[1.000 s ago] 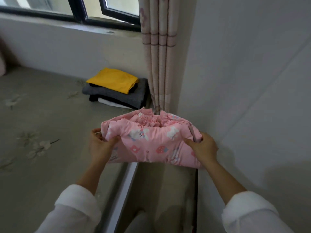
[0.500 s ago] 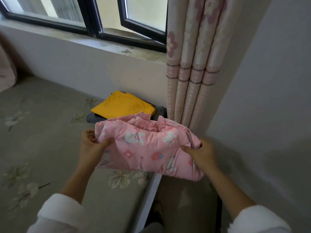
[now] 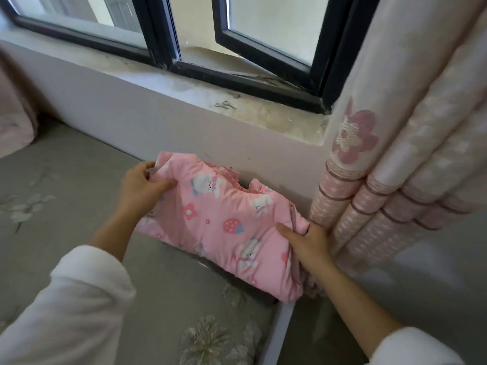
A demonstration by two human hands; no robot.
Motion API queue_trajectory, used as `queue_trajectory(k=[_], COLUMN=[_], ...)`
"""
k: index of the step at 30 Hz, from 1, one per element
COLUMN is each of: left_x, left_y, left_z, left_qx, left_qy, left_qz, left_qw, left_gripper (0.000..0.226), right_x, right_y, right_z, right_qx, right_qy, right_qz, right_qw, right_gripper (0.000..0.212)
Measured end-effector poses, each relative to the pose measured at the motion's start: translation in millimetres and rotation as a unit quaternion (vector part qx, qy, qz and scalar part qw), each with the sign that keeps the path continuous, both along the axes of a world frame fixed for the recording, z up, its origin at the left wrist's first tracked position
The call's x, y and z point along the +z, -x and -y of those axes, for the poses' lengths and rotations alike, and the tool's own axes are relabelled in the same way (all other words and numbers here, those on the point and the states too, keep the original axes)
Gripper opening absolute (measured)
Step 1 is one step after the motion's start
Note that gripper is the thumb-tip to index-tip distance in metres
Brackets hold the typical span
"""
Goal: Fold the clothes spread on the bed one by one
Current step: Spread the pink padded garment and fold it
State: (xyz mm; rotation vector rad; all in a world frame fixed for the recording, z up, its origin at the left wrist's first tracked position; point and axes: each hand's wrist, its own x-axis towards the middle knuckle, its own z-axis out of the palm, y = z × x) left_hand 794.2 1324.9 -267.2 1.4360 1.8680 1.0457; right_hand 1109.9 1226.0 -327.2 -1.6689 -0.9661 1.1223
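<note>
- Here the garment point(image 3: 224, 219), pink and folded into a thick bundle printed with rabbits, strawberries and flowers, lies just left of the curtain point(image 3: 382, 180), over the corner of the bed point(image 3: 66, 206).
- Its right end sits close against the curtain's lower folds; whether the two touch is unclear.
- The left hand point(image 3: 142, 185) has its grip closed on the garment's end away from the curtain, thumb on top and fingers curled round the edge.
- The right hand point(image 3: 305, 243) grasps the end beside the curtain, thumb laid across the top and fingers tucked into the side fold.
- Both arms wear white sleeves point(image 3: 79, 312).
- The sill point(image 3: 210, 88) and the dark-framed window point(image 3: 163, 35) run left from the curtain, above the garment; the pane nearest the curtain stands ajar.
- What the garment's underside rests on is hidden.
</note>
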Motion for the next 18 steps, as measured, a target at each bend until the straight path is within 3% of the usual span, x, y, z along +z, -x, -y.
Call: queue_trajectory(k=[3,6,9,11,12,14,15,18], left_x=[-2,-25,-84,-126,-142,-157,-158,-155], left_y=[1,-1,-13,-26,-31,-38,-40,-47], left_z=[-48,-83,-85,-67,-59,-53,-54,-64], left_qx=[0.019,-0.007,-0.093,-0.128,-0.128,-0.101,-0.090,-0.128], left_qy=[0.020,0.042,0.179,0.257,0.258,0.215,0.184,0.132], left_qz=[-0.064,-0.176,-0.288,-0.308,-0.303,-0.295,-0.296,-0.281], left_qw=[0.998,0.983,0.936,0.907,0.908,0.926,0.933,0.942], left_gripper=[0.053,0.055,0.049,0.051,0.052,0.052,0.052,0.052], right_x=[-21,-48,-74,-83,-84,-83,-81,-78], right_y=[15,24,31,32,33,35,37,52], right_z=[-41,-71,-88,-95,-98,-102,-102,-92], right_qx=[-0.029,-0.056,-0.065,-0.057,-0.053,-0.032,-0.011,0.109], right_qy=[0.048,0.100,0.166,0.184,0.188,0.186,0.173,0.044], right_qz=[-0.038,-0.065,-0.021,0.011,0.021,0.098,0.182,0.423], right_qw=[0.998,0.991,0.984,0.981,0.981,0.977,0.968,0.899], right_gripper=[0.016,0.031,0.056,0.065,0.068,0.077,0.081,0.072])
